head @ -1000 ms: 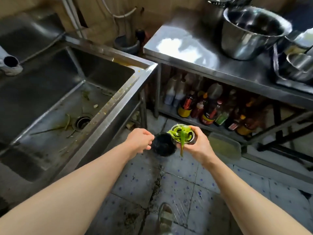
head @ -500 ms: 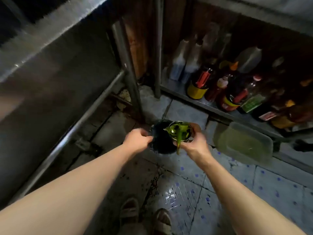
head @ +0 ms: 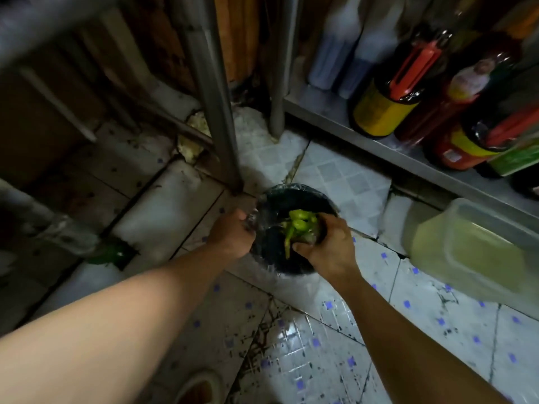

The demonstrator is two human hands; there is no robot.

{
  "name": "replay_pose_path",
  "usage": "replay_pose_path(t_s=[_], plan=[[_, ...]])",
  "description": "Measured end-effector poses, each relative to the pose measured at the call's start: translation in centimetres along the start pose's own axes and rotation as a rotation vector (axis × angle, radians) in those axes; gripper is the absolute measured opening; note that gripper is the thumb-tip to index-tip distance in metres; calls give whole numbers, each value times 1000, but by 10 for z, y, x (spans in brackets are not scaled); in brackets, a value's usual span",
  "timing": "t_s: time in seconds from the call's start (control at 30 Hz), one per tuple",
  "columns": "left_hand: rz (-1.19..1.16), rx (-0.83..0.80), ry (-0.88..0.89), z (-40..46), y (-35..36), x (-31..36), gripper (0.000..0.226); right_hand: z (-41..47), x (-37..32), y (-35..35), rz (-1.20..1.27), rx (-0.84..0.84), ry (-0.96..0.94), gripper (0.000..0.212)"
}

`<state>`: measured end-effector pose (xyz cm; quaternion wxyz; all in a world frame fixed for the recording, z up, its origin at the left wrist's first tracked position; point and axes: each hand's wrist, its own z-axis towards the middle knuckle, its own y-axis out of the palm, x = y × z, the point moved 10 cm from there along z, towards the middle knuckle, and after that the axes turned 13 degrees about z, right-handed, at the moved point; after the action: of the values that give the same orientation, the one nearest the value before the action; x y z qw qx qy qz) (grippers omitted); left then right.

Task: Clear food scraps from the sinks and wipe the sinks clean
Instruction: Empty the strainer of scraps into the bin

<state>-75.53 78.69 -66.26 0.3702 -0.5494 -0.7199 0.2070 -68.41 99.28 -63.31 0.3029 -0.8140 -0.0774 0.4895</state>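
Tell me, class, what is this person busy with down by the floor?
The person is emptying green vegetable scraps into a small bin lined with a black bag on the tiled floor. The right hand grips a small container, mostly hidden, that holds the scraps and tips it over the bin's mouth. The left hand grips the edge of the bag. The scraps are still in the container, one strip hanging down. Sauce bottles stand on a low steel shelf behind.

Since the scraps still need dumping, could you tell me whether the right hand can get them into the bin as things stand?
Probably yes: the right hand holds the green scraps directly over the bin, whose liner the left hand grips open.
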Motion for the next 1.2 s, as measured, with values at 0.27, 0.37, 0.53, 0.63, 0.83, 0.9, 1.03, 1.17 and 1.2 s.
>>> replay_pose_path(t_s=[0.27, 0.37, 0.53, 0.63, 0.83, 0.9, 1.03, 1.17, 1.2], plan=[[32, 71, -5, 25, 27, -11, 29, 11, 6, 32, -506, -84, -126, 84], [48, 45, -42, 31, 33, -14, 42, 12, -12, 25, -423, 61, -234, 80], [118, 36, -48, 40, 37, -13, 49, 20, 16, 68, -702, -249, -172, 65], [129, 15, -33, 42, 42, -11, 51, 24, 9, 60, -702, -145, -215, 71], [106, 42, -20, 38, 46, -8, 47, 21, 34, 61, -772, -225, -89, 58], [96, 43, -31, 37, 44, -9, 48, 22, 22, 53, -668, -134, -143, 68], [57, 3, -57, 29, 38, -9, 56, 15, -19, 31, -402, 80, -313, 73], [86, 7, -73, 16, 24, -9, 66, 13, 12, 39, -564, -103, -111, 58], [72, 7, -90, 11, 20, -9, 65, 10, 18, 32, -516, -81, -68, 62]])
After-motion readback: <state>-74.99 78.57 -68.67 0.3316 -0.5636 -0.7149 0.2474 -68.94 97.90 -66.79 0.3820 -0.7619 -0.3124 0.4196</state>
